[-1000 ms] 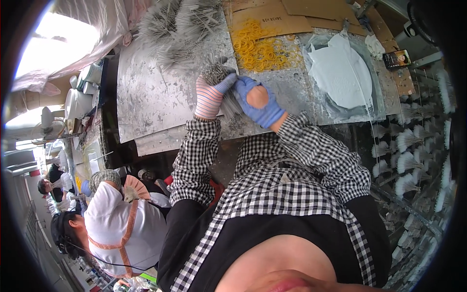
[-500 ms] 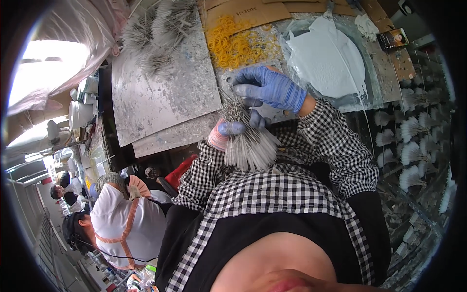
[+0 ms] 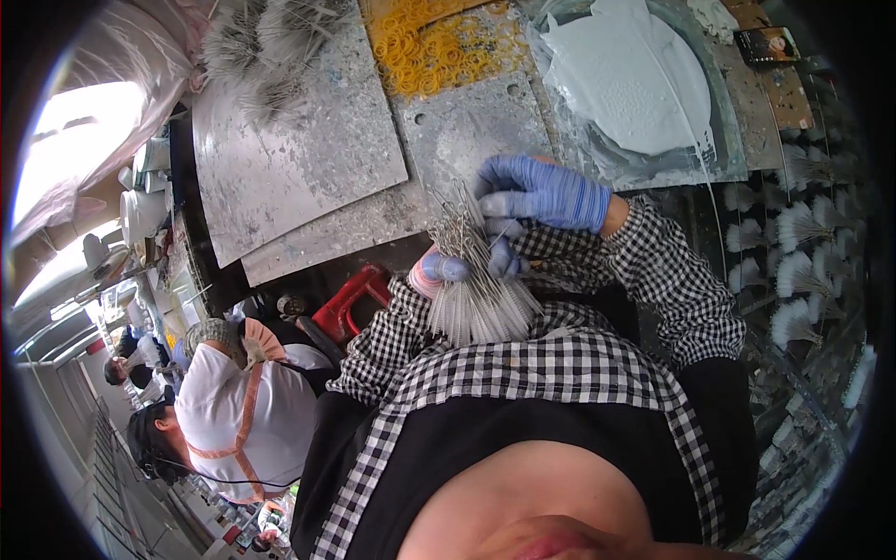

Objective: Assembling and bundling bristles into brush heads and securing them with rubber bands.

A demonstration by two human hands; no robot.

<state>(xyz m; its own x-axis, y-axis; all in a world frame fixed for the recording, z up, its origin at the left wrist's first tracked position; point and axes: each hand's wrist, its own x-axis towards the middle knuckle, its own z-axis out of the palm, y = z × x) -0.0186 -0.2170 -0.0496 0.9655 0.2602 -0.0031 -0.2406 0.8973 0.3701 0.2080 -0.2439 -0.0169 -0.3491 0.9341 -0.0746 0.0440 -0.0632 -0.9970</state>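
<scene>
My left hand [image 3: 446, 270], in a glove with blue fingertips, is closed around a bundle of thin wire brushes [image 3: 481, 313]. Their white bristle ends fan out downward, and the bare looped wire ends [image 3: 455, 224] point up above the fingers. My right hand [image 3: 551, 196], in a blue knitted glove, is beside the wire ends with its fingers curled toward the thumb. What its fingertips hold, if anything, is too small to make out.
Ahead are grey boards [image 3: 299, 168], with loose wire brushes [image 3: 271, 47] at the far left and yellow rubber bands [image 3: 429, 51] in the middle. White paste [image 3: 635, 84] covers a round patch at far right. Brush bundles [image 3: 798, 229] hang rightward; a red stool [image 3: 350, 301] and co-worker [image 3: 247, 420] are left.
The view has shifted, so the table sits higher and more of the red stool shows. My right hand has moved slightly right along the wire ends; my left keeps its grip on the bundle.
</scene>
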